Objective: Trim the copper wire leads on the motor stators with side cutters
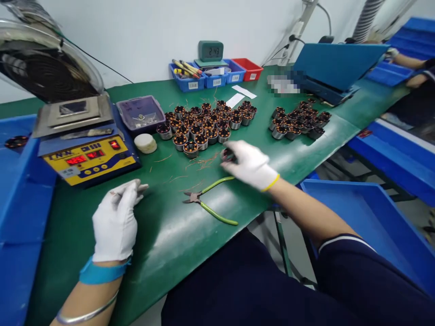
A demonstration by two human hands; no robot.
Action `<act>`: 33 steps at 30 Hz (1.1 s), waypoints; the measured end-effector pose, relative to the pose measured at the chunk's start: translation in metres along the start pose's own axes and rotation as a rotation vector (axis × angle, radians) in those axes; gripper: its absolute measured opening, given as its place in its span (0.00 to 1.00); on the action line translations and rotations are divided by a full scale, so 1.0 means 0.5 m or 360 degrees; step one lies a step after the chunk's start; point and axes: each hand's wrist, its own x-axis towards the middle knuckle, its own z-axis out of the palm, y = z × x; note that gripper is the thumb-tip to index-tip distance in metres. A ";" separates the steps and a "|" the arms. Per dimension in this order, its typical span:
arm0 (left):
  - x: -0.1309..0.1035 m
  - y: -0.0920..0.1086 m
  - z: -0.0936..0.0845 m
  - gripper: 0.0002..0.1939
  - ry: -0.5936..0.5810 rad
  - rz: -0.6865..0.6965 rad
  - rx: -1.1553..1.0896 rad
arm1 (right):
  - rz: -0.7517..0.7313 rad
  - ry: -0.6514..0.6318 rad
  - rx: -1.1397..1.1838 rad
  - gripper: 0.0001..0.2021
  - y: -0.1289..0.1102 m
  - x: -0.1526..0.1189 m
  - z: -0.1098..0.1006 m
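Observation:
My right hand (pixel 249 165), in a white glove with a yellow cuff edge, grips a motor stator (pixel 229 156) with dark slots, mostly covered by the fingers. Just beyond it stands a large cluster of motor stators (pixel 201 141) with copper windings. My left hand (pixel 117 219), also gloved, is over the bench at the left with thumb and fingers pressed together; what they hold, if anything, does not show. Between the hands lie green-handled side cutters (pixel 193 198), jaws and handles spread. Loose copper wire ends (pixel 204 161) are scattered in front of the cluster.
A solder pot (pixel 91 156) with red digits stands left, beside a purple tray (pixel 141 113) and a round pale sponge (pixel 145 143). A second stator group (pixel 292 122) sits right. Small bins (pixel 193 85) line the wall. Blue crates (pixel 360 203) flank the bench; a co-worker's arm (pixel 406 59) shows far right.

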 end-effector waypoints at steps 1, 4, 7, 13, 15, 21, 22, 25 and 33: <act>-0.003 0.000 0.002 0.16 -0.0022 0.0003 0.0024 | 0.0238 0.0058 -0.0133 0.26 0.066 0.003 -0.014; -0.006 -0.002 0.009 0.18 -0.0084 -0.0007 0.0100 | 0.0494 0.0136 -0.0494 0.27 0.235 0.005 -0.053; -0.007 -0.001 0.014 0.19 -0.0111 -0.0006 0.0162 | 0.0514 0.0186 -0.0533 0.28 0.327 0.009 -0.071; -0.010 0.009 0.019 0.19 -0.0107 0.0013 0.0256 | 0.0477 0.0436 -0.0497 0.39 0.239 0.077 -0.012; -0.007 0.010 0.017 0.20 -0.0131 0.0027 0.0274 | -0.0011 0.0379 -0.0365 0.40 0.146 0.101 0.020; 0.005 0.005 0.010 0.21 -0.0196 0.0079 0.0304 | -0.0654 0.0024 -0.0345 0.27 -0.070 0.160 0.081; 0.006 0.005 0.010 0.21 -0.0206 0.0073 0.0302 | -0.0643 -0.0024 -0.0384 0.23 -0.083 0.167 0.086; -0.004 0.015 0.009 0.27 -0.0261 0.0055 0.0348 | -0.0639 -0.0071 -0.0397 0.14 -0.103 0.162 0.087; -0.063 0.047 -0.027 0.57 -0.1156 0.0564 0.1070 | -0.1473 -0.0308 0.0281 0.10 -0.182 -0.040 0.042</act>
